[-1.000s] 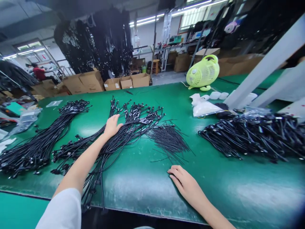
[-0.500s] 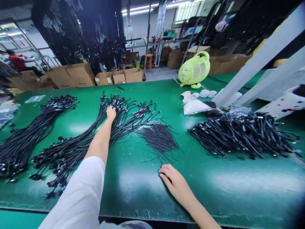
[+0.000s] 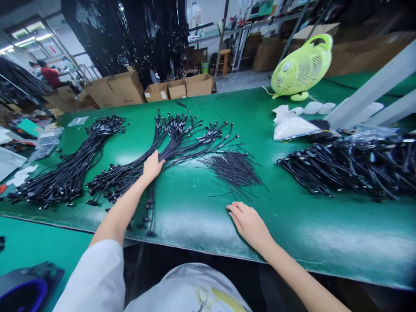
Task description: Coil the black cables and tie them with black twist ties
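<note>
My left hand (image 3: 152, 167) is closed around part of the middle bundle of black cables (image 3: 175, 142). Their connector ends fan out toward the back of the green table, and several plug ends hang down near the front edge below my wrist. My right hand (image 3: 249, 223) rests low over the table with its fingers and thumb drawn together; whatever is between them, if anything, is too small to make out. Just beyond its fingertips lies a loose pile of thin black strips (image 3: 235, 169), touching neither hand.
Another bundle of black cables (image 3: 78, 160) lies at left, and a thick heap of coiled cables (image 3: 351, 167) at right. A lime-green fan (image 3: 302, 69) stands at the back beside a white plastic bag (image 3: 292, 125). Cardboard boxes (image 3: 198, 84) line the far edge.
My left hand has drawn back from the connector ends to the middle of the bundle, and some cable ends now reach closer to the front edge. The view has tilted down.
</note>
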The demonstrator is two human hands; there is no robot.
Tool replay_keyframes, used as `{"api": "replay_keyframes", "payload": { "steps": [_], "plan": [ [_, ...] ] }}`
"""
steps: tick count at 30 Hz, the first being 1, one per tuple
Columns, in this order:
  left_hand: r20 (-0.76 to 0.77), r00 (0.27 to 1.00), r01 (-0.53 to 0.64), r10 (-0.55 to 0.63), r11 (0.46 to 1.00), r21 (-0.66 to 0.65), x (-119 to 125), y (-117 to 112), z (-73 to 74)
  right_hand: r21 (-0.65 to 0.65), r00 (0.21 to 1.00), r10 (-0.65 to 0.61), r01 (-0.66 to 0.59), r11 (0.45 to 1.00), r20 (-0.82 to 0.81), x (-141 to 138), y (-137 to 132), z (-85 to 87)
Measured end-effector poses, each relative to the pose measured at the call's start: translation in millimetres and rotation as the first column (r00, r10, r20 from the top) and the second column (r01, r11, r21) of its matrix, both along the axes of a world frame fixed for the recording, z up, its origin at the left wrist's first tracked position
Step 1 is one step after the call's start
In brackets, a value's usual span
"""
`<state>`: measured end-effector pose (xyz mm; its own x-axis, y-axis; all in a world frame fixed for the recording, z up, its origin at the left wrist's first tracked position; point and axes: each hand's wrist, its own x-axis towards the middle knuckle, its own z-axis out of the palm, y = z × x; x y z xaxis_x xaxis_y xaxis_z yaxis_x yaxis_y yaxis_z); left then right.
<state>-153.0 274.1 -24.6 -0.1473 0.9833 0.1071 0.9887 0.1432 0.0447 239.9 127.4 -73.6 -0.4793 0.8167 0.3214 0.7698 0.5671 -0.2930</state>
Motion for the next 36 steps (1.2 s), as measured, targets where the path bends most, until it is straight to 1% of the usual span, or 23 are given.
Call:
{"api": "replay_keyframes", "payload": {
  "steps": [2,3,5,7,9,10,12,14,17,20,21,22,24,25,27,28,29,31,32,33,34,35,36],
  "plan": [
    [0.02,0.994,-0.109,0.108,0.994,0.007,-7.6,21.7,8.7,0.028,1.0,-0.001,0.0,1.0,0.02,-1.2,-2.5,2.3],
    [0.032,0.992,-0.125,0.124,0.992,0.008,-11.4,29.4,12.5,0.04,1.0,-0.005,0.004,0.999,0.022,-1.3,-4.1,3.3],
    [0.051,0.994,-0.094,0.095,0.995,-0.008,-18.9,33.5,17.8,0.053,1.0,-0.02,0.019,0.998,0.017,-0.8,-6.7,4.3],
    [0.057,0.998,0.001,0.001,1.0,-0.027,-27.4,22.2,19.3,0.066,0.999,-0.038,0.037,0.997,0.012,-0.4,-7.7,4.0],
    [0.043,0.996,0.079,-0.078,0.996,-0.029,-37.1,-0.3,18.2,0.082,0.999,-0.043,0.042,0.996,0.017,-0.7,-6.8,3.2],
    [0.029,0.995,0.091,-0.09,0.996,-0.021,-41.6,-14.2,17.2,0.089,0.999,-0.042,0.04,0.995,0.024,-1.1,-5.8,2.7],
    [0.0,0.998,0.067,-0.067,0.998,0.005,-46.9,-44.5,14.7,0.096,0.999,-0.035,0.031,0.995,0.039,-2.0,-3.6,2.0],
    [-0.022,0.999,0.023,-0.023,0.999,0.024,-43.1,-76.9,10.7,0.092,0.999,-0.025,0.021,0.996,0.047,-2.9,-1.9,1.1],
    [-0.038,0.999,0.017,-0.016,0.999,0.027,-19.0,-127.0,2.3,0.086,0.999,-0.023,0.019,0.996,0.042,-3.3,-1.5,-1.4],
    [-0.017,1.0,0.001,0.001,0.989,0.149,12.9,-175.1,-6.2,0.072,0.999,-0.023,0.02,0.997,0.031,-1.8,-1.5,-4.9],
    [0.017,1.0,-0.002,-0.001,0.984,0.178,22.0,-190.1,-8.6,0.061,0.999,-0.021,0.02,0.998,0.027,-1.2,-0.9,-5.4],
    [0.066,0.998,0.001,-0.014,0.984,0.181,29.7,-204.3,-10.9,0.046,1.0,-0.023,0.022,0.999,0.019,-1.1,0.1,-5.0],
    [0.2,0.977,0.057,-0.08,0.991,0.122,41.1,-230.0,-14.8,-0.007,1.0,-0.027,0.027,1.0,-0.011,-4.5,2.8,-0.4],
    [0.278,0.952,0.112,-0.13,0.99,0.081,45.2,-241.4,-16.4,-0.049,0.999,-0.013,0.012,0.999,-0.032,-9.3,4.0,4.0],
    [0.43,0.874,0.236,-0.228,0.971,0.034,52.0,-260.7,-18.8,-0.13,0.995,0.049,-0.059,0.99,-0.083,-27.7,4.7,16.1],
    [0.493,0.831,0.275,-0.256,0.961,0.036,55.0,-268.6,-19.3,-0.154,0.99,0.098,-0.113,0.982,-0.1,-41.9,3.8,22.7],
    [0.547,0.794,0.284,-0.264,0.958,0.049,57.9,-275.4,-19.4,-0.156,0.981,0.162,-0.178,0.972,-0.106,-59.3,2.2,29.0],
    [0.644,0.735,0.215,-0.211,0.974,0.074,62.4,-286.7,-17.9,-0.101,0.941,0.333,-0.338,0.936,-0.067,-100.9,-0.6,38.7],
    [0.702,0.693,0.16,-0.161,0.985,0.068,63.5,-291.9,-16.4,-0.06,0.9,0.436,-0.436,0.898,-0.022,-123.2,0.3,41.6],
    [0.771,0.628,0.112,-0.105,0.993,0.044,63.4,-297.2,-14.7,-0.029,0.841,0.539,-0.538,0.842,0.035,-144.6,4.2,43.3],
    [0.842,0.538,0.081,-0.047,0.997,0.004,62.0,-302.8,-13.0,-0.016,0.777,0.622,-0.624,0.782,0.1,-163.9,11.9,44.3],
    [0.901,0.434,0.066,0.012,0.997,-0.045,59.3,-308.9,-11.5,-0.023,0.722,0.673,-0.679,0.734,0.16,-179.7,23.5,45.1],
    [0.94,0.335,0.059,0.068,0.994,-0.093,55.4,-315.3,-10.5,-0.039,0.691,0.692,-0.701,0.712,0.208,-191.1,38.1,46.2]
  ]
}}
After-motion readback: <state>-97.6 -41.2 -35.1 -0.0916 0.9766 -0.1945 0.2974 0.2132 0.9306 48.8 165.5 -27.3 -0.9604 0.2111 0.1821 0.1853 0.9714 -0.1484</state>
